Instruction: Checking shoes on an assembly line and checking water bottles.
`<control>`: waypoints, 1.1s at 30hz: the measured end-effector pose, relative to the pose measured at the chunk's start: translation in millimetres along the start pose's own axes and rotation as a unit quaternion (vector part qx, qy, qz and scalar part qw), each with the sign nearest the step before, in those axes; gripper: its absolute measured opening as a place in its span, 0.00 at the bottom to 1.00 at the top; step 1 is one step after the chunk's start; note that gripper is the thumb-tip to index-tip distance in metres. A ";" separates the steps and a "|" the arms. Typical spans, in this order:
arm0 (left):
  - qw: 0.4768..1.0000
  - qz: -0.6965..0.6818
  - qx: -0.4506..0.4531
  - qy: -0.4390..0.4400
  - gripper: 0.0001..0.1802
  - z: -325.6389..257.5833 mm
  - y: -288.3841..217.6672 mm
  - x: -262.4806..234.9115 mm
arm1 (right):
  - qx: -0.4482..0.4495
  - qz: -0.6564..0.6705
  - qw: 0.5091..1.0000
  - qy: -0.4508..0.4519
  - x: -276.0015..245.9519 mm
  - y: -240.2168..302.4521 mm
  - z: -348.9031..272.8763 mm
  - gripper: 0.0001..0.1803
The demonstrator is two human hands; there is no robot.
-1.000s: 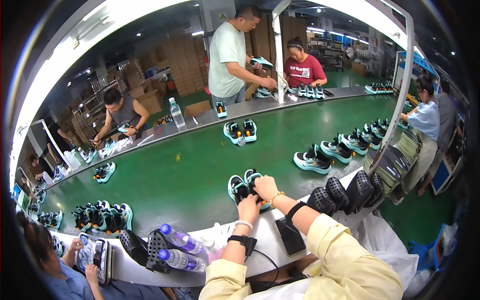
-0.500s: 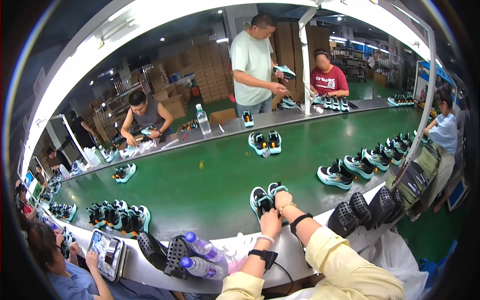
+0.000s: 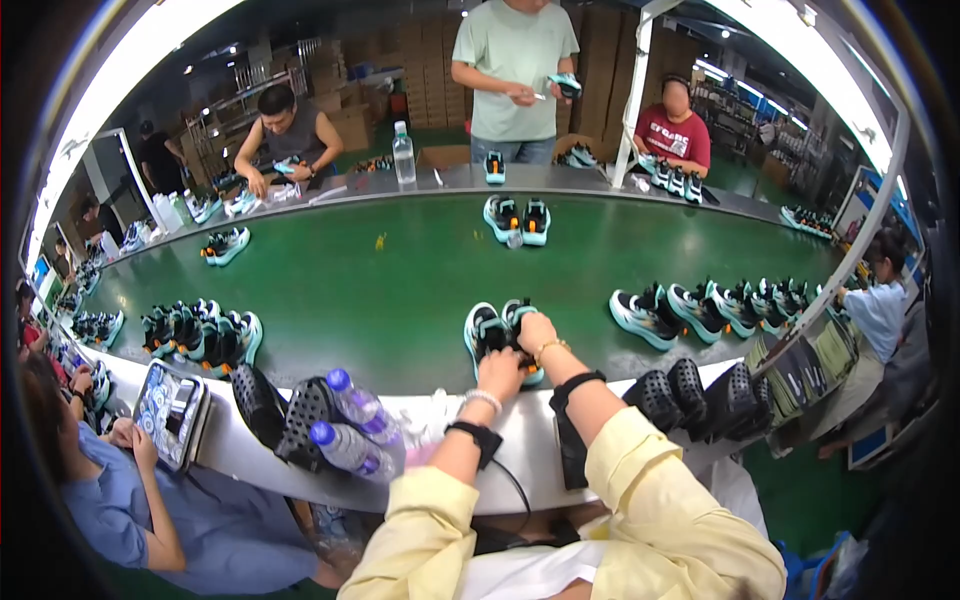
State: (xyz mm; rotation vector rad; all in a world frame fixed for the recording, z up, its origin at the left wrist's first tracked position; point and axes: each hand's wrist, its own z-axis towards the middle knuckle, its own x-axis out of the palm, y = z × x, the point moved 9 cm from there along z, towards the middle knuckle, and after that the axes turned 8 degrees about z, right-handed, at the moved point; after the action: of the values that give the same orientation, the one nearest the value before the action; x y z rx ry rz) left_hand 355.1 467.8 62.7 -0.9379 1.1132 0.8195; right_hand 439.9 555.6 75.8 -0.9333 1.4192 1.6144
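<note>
Where the hands [image 3: 500,372] overlap the nearest shoes [image 3: 485,328], their grip is obscured.

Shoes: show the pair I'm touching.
The centre pair at the green table's near edge; only it has your left hand and right hand on it.

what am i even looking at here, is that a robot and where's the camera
No robot: these are a person's own bare hands, in yellow sleeves. A wide fisheye camera worn on the head looks down at them, so straight edges bend. The left hand and right hand are on a pair of black and light-blue shoes; their fingertips' exact grip is hidden. The shoes stand on a long green surface, with more shoes to the left and right. Nearer, two purple-capped bottles lie on a pale ledge.
</note>
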 end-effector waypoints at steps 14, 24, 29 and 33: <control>0.957 -0.269 0.102 0.047 0.11 -242.1 -23.7 -260.3 | -0.136 0.431 0.866 0.212 -137.0 64.9 -229.1 0.13; 0.980 -0.150 -0.054 0.122 0.11 -296.6 -9.4 -279.2 | -0.020 0.415 0.871 0.262 -82.2 -14.5 -298.4 0.14; 0.980 -0.176 0.024 0.093 0.13 -272.7 -19.7 -174.0 | 0.007 0.435 0.878 0.200 -60.5 -56.1 -314.2 0.14; 0.934 -0.286 0.004 0.213 0.15 -263.9 -19.0 -50.6 | 0.060 0.446 0.878 0.165 -44.0 -94.2 -338.7 0.15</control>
State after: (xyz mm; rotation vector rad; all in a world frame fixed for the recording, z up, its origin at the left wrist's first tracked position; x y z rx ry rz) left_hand 264.6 214.3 71.8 -1.3872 1.1156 0.1325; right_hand 554.7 222.5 39.0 -0.4896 2.3924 2.0141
